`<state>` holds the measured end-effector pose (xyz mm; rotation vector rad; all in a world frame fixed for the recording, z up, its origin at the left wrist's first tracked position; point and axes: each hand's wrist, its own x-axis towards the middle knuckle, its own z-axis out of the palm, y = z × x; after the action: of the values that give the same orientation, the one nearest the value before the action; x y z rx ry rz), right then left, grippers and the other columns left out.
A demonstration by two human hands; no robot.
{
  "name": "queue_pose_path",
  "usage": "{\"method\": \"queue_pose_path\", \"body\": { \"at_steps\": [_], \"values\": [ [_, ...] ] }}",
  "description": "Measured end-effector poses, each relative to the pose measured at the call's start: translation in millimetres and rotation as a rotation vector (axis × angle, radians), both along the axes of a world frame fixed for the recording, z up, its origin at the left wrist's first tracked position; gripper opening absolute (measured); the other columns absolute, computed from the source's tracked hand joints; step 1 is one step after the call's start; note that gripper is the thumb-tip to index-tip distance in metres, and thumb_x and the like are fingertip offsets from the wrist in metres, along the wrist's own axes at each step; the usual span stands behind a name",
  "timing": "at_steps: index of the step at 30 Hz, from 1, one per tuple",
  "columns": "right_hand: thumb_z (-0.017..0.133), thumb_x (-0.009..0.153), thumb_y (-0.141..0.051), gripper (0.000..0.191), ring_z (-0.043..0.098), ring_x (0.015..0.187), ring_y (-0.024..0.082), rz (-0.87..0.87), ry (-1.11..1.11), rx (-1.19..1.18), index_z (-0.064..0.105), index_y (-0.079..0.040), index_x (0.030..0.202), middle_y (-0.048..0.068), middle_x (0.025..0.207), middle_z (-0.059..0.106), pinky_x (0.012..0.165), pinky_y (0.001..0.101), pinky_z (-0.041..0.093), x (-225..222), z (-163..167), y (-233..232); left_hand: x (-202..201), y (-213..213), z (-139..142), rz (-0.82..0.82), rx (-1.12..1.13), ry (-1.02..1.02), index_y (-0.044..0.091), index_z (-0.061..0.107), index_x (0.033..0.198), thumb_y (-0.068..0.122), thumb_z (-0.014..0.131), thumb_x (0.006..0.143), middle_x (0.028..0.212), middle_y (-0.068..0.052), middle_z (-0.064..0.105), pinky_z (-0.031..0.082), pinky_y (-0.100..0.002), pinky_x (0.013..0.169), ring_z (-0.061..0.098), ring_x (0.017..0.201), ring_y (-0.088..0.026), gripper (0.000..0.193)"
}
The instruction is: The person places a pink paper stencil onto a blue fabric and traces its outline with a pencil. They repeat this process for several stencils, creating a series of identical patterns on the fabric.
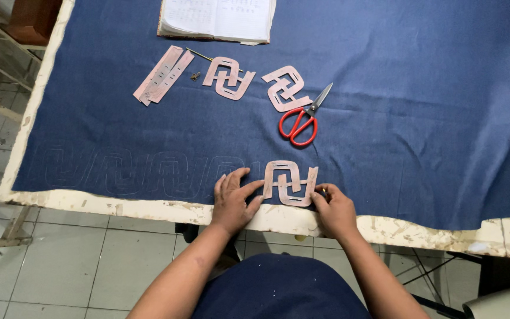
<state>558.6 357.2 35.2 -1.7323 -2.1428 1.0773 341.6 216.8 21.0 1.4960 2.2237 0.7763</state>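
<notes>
A pinkish cardboard stencil (290, 182) with interlocked hook shapes lies flat on the blue denim cloth (414, 88) near the table's front edge. My left hand (235, 199) presses on the cloth with fingers spread, fingertips touching the stencil's left edge. My right hand (333, 207) sits at the stencil's lower right corner, fingers curled around a thin marking tool whose tip barely shows. Faint traced outlines (143, 171) of the same shape run in a row to the left on the cloth.
Red-handled scissors (300, 121) lie behind the stencil. Two more stencils (229, 78) (287, 88), long cardboard strips (163, 75) and a small metal piece (195, 75) lie farther back. An open notebook (216, 19) is at the far edge. The table's worn white edge (426, 233) runs in front.
</notes>
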Motion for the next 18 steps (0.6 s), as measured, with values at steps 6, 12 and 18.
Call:
{"method": "queue_pose_path", "body": {
  "at_steps": [6, 12, 18],
  "values": [
    [0.069, 0.091, -0.030, 0.043, 0.072, 0.102, 0.026, 0.158, 0.001, 0.129, 0.068, -0.020, 0.133, 0.012, 0.120, 0.073, 0.090, 0.0364, 0.055, 10.5, -3.6, 4.1, -0.2, -2.1, -0.7, 0.001, 0.019, -0.001, 0.026, 0.072, 0.126, 0.032, 0.071, 0.087, 0.149, -0.010, 0.047, 0.011, -0.050, 0.124, 0.035, 0.145, -0.028, 0.039],
    [0.070, 0.090, -0.032, 0.049, 0.070, 0.113, 0.024, 0.153, -0.032, 0.050, 0.064, -0.026, 0.138, 0.009, 0.129, 0.070, 0.096, 0.0360, 0.053, 7.5, 2.8, 7.4, -0.1, -2.1, -0.1, 0.003, 0.013, -0.002, 0.026, 0.073, 0.125, 0.031, 0.070, 0.088, 0.149, -0.009, 0.047, 0.011, -0.050, 0.124, 0.035, 0.145, -0.028, 0.038],
    [0.071, 0.089, -0.036, 0.051, 0.070, 0.113, 0.023, 0.135, -0.109, 0.038, 0.063, -0.029, 0.139, 0.007, 0.131, 0.070, 0.098, 0.0357, 0.053, 3.8, 7.2, 3.5, 0.1, -2.2, -0.6, -0.006, 0.022, 0.016, 0.026, 0.072, 0.127, 0.032, 0.070, 0.089, 0.150, -0.009, 0.046, 0.011, -0.050, 0.124, 0.035, 0.145, -0.027, 0.039]
  ]
}}
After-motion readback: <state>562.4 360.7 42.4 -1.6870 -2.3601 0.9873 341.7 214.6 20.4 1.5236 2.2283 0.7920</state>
